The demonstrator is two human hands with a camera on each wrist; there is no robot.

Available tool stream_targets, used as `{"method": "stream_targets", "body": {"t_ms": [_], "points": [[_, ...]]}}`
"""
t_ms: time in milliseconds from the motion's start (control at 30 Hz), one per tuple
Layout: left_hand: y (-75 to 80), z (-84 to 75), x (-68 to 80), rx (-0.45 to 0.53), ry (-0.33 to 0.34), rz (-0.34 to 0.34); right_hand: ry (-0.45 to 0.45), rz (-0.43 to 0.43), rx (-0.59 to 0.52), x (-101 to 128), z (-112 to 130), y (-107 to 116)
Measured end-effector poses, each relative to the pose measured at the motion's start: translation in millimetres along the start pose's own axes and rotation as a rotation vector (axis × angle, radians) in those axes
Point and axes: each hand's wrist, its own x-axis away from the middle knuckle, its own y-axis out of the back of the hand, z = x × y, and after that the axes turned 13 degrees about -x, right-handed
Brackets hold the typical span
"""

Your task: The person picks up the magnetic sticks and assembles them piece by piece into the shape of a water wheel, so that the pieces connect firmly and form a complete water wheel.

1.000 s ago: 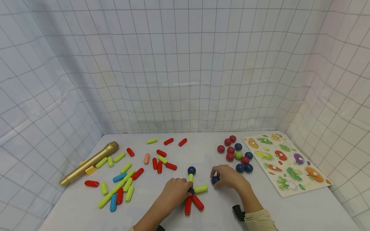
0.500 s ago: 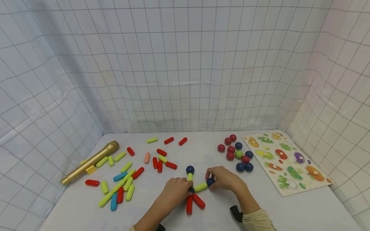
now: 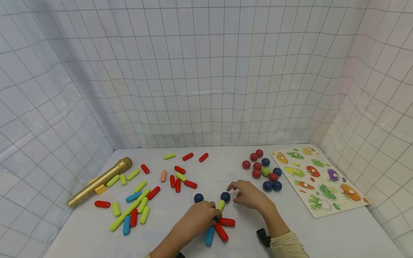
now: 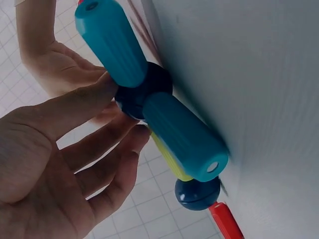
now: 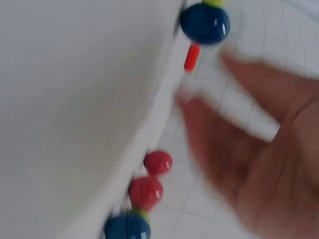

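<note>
My left hand (image 3: 197, 219) pinches a dark blue ball (image 4: 158, 82) between thumb and fingers. Rods spread from that ball: blue rods (image 4: 112, 45), red rods (image 3: 227, 222) and a yellow-green rod (image 3: 221, 205). At the far end of the yellow-green rod sits another dark blue ball (image 3: 225, 196). A further dark blue ball (image 3: 198, 197) shows just beyond my left fingers; its rod is mostly hidden by the hand. My right hand (image 3: 250, 197) hovers just right of the end ball, fingers apart and holding nothing; it is blurred in the right wrist view.
Red and dark blue balls with one green ball (image 3: 266, 172) lie at the back right, beside a vegetable puzzle board (image 3: 317, 181). Several loose rods (image 3: 141, 186) and a gold microphone-shaped stick (image 3: 100, 182) lie on the left. Grid-patterned sheeting (image 3: 213, 79) surrounds the table.
My right hand brought a dark blue ball to the yellow-green rod's end and let go. The joined piece has turned counterclockwise in my left hand, and a blue rod now shows at its front.
</note>
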Motion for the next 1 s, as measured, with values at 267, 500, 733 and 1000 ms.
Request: {"method": "stream_targets", "body": {"t_ms": [267, 500, 733, 1000], "points": [[0.2, 1.1, -0.3, 0.032, 0.008, 0.023, -0.270, -0.268, 0.281, 11.7, -33.8, 33.2], [-1.0, -1.0, 0.2, 0.068, 0.037, 0.023, -0.296, -0.232, 0.248, 12.6, -39.9, 36.1], [-1.8, -2.6, 1.8, 0.083, 0.081, 0.043, -0.242, 0.016, 0.025, 9.5, -18.9, 23.0], [-2.1, -2.8, -0.2, 0.069, 0.093, 0.034, -0.118, 0.123, -0.071, 7.1, 0.0, 6.8]]}}
